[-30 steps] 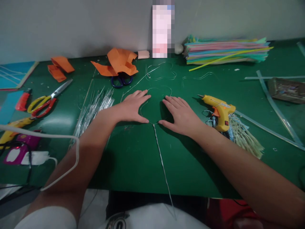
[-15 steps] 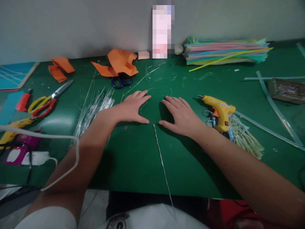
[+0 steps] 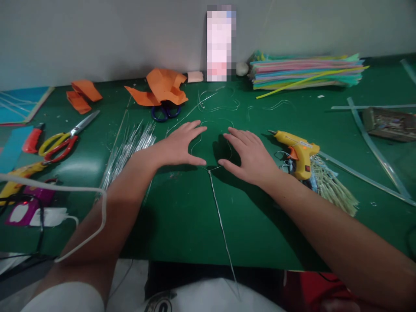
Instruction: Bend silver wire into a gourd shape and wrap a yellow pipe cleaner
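Observation:
A thin wire bent into a loop [image 3: 211, 122] lies on the green table [image 3: 182, 216], its twisted stem [image 3: 219, 216] running back toward me. My left hand [image 3: 178, 145] lies flat with fingers stretched out on the loop's left side. My right hand [image 3: 250, 154] is open too, palm down on the loop's right side, slightly raised at the fingers. Both thumbs point toward the spot where the stem joins the loop.
A yellow glue gun [image 3: 295, 147] and a straw-coloured tassel [image 3: 333, 186] lie right of my right hand. Left are a bundle of wires [image 3: 126, 147], yellow-red scissors [image 3: 60, 141] and a white cable [image 3: 81, 190]. Orange paper [image 3: 162, 86], blue scissors [image 3: 165, 111] and stacked coloured sheets [image 3: 305, 69] sit behind.
My right hand has shifted a little forward and lifted slightly over the loop. My left hand has barely moved.

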Demonstrator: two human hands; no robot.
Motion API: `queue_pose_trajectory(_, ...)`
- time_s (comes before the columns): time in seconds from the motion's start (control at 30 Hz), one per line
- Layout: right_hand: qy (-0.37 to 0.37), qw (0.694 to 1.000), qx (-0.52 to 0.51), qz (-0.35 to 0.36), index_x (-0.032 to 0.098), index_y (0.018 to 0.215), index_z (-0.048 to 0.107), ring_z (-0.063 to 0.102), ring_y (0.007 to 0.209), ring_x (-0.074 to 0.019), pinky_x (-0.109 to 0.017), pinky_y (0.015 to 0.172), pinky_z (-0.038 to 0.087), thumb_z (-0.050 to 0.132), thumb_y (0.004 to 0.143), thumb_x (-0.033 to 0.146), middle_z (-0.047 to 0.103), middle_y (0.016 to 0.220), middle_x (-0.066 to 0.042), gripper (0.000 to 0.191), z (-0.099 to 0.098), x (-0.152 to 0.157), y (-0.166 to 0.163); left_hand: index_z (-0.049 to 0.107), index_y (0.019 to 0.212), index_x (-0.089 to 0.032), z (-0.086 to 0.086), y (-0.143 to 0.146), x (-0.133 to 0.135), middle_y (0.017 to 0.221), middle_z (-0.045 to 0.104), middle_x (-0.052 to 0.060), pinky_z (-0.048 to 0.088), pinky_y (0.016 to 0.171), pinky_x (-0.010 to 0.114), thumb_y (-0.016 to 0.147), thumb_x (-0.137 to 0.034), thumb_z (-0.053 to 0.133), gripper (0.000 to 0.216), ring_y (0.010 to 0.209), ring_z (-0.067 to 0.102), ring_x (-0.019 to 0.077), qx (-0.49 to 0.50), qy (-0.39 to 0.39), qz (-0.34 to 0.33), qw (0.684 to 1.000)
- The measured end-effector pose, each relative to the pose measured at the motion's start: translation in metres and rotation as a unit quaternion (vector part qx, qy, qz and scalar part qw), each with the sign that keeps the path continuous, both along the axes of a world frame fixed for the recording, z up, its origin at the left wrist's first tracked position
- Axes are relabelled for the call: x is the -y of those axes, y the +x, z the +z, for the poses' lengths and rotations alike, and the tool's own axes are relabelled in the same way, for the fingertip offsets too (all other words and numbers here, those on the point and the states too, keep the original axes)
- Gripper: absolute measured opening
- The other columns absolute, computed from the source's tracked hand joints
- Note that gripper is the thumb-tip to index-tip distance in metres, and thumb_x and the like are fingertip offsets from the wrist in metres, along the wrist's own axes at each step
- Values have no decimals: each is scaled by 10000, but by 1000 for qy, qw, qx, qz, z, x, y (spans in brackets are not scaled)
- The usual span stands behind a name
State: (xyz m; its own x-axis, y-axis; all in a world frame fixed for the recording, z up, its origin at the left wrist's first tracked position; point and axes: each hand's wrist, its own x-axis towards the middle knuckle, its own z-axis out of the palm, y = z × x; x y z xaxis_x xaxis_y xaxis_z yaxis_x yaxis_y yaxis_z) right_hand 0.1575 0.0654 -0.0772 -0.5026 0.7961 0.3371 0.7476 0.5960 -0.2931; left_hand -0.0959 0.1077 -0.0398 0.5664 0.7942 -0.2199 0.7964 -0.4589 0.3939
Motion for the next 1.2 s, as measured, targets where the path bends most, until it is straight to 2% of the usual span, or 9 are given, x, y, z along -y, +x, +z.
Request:
queue_pose_trajectory(0.2,36,991,-122,-39,145,1233,620,577,1220,-275,-450,1040,459,514,933,385,641,1294,-143,399,9,0,6,239,1544,-270,6,7,3,1656,107,89,192,1207,518,688,-616,746,1053,1519,100,334,17,-2,-8,1000)
queue_pose_trajectory(0.47,41,997,-56,41,144,1088,672,590,1138,-298,-461,953,470,623,858,306,657,1228,-151,286,-2,-2,0,303,1521,-246,4,6,2,1650,120,119,198,1189,557,647,-576,786,1052,1509,106,366,2,-13,-38,999)
queue_pose_trajectory(0.53,40,997,-33,52,167,1017,687,610,1020,-268,-425,859,477,592,878,278,686,1133,-121,201,-1,0,-1,442,1438,-232,6,7,3,1626,212,125,236,1177,536,661,-517,790,898,1492,171,356,13,6,-51,999)
queue_pose_trajectory(0.6,35,998,-11,58,175,969,696,600,926,-241,-391,782,462,557,897,264,694,1058,-106,179,1,1,-2,603,1255,-231,9,9,5,1519,416,108,305,1145,488,695,-419,771,615,1422,323,322,32,28,-75,996)
queue_pose_trajectory(0.7,23,997,18,69,180,938,703,581,888,-226,-365,738,437,512,919,253,691,1012,-98,206,2,1,-1,699,960,-236,14,13,9,1115,675,46,444,973,388,745,-285,701,220,1140,558,245,32,32,-101,994)
queue_pose_trajectory(0.8,8,996,37,80,190,925,704,573,875,-222,-362,732,427,500,925,253,689,991,-88,214,4,1,0,702,802,-231,19,18,15,824,679,9,460,739,311,750,-208,645,80,867,602,194,-4,10,-101,995)
queue_pose_trajectory(0.93,0,994,39,103,198,916,703,576,855,-216,-364,743,433,515,919,269,685,956,-83,201,5,2,-1,686,741,-227,22,23,22,763,668,-8,390,578,265,726,-164,613,97,674,569,143,-29,-18,-79,996)
queue_pose_trajectory(1.1,30,994,-22,100,169,956,702,613,854,-212,-343,730,473,497,932,310,698,937,-92,250,7,8,-1,675,747,-210,30,30,29,752,658,-4,376,562,256,759,-226,651,31,660,563,136,-6,-30,-84,996)
queue_pose_trajectory(1.2,43,994,-88,40,181,962,701,628,784,-182,-311,677,484,481,936,319,702,933,-85,261,23,13,2,672,778,-191,33,35,35,793,664,15,394,603,270,818,-254,624,89,712,582,152,10,26,-68,997)
